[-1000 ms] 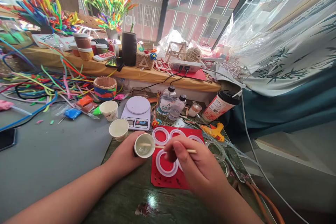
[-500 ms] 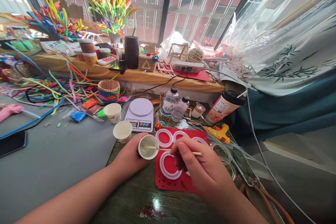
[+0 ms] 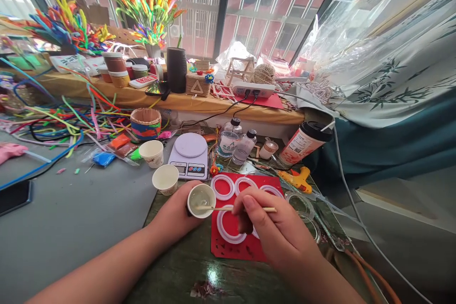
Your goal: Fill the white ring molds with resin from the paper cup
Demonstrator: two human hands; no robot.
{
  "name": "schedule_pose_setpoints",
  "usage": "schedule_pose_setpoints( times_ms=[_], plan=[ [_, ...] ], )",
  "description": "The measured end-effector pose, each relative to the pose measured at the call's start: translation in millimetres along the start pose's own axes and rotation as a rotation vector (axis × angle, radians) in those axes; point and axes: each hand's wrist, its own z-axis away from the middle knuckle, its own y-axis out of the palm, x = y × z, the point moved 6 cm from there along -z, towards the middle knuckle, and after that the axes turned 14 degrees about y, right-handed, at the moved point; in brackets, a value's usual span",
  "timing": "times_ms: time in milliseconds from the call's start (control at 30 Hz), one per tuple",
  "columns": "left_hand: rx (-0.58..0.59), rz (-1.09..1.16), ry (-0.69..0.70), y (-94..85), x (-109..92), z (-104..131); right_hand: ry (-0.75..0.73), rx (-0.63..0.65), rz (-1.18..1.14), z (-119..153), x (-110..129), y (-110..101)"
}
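Note:
My left hand (image 3: 181, 209) is wrapped round a paper cup (image 3: 190, 205), tilted so its mouth faces me, with clear liquid inside. Between the fingers of my right hand (image 3: 265, 216) is a thin wooden stick (image 3: 223, 208), its far end dipped in the cup's liquid. Under and behind my right hand lies a red sheet (image 3: 228, 251) bearing several white ring-shaped molds (image 3: 223, 187), some partly hidden by the hand. Two more paper cups (image 3: 166, 179) stand just beyond my left hand, beside a white kitchen scale (image 3: 190, 152).
Past the red sheet stand two clear bottles with black caps (image 3: 244, 147), a small jar (image 3: 268, 149) and a lidded drink cup (image 3: 302, 142). A yellow glue gun (image 3: 297, 179) lies at the right. Pipe cleaners (image 3: 71, 126) and a phone (image 3: 16, 196) are on the left.
The stick's tip has shifted slightly toward the near side of the cup, and the liquid's surface looks swirled. Both hands keep their hold.

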Motion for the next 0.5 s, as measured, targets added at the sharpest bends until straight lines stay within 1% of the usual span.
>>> schedule_pose_setpoints(
  times_ms=[33,100,133,233,267,300,333,367,400,500],
  plan=[
    [-0.004,-0.001,0.004,0.2,1,0,0.000,-0.025,0.019,1,1,-1],
    [-0.016,-0.005,0.004,0.8,4,1,-0.016,-0.131,0.026,2,4,-6],
    [-0.022,-0.008,0.003,1.1,5,2,-0.030,-0.145,0.011,3,6,-7],
    [-0.026,-0.015,0.002,1.6,6,2,-0.018,-0.006,-0.016,2,7,-1],
    [-0.023,-0.016,0.003,1.6,6,3,-0.003,0.010,-0.008,1,7,-1],
    [-0.021,-0.017,0.004,1.4,6,3,0.016,-0.015,0.004,0,5,-4],
    [-0.021,-0.021,0.004,1.0,5,3,0.031,-0.066,0.010,-1,4,-8],
    [-0.022,-0.024,0.006,0.4,5,3,0.031,-0.116,0.003,-1,4,-12],
    [-0.024,-0.028,0.008,0.0,4,4,0.021,-0.131,-0.009,-1,5,-13],
    [-0.019,-0.036,0.015,-0.1,6,6,-0.029,-0.029,0.009,0,8,-6]
  ],
)
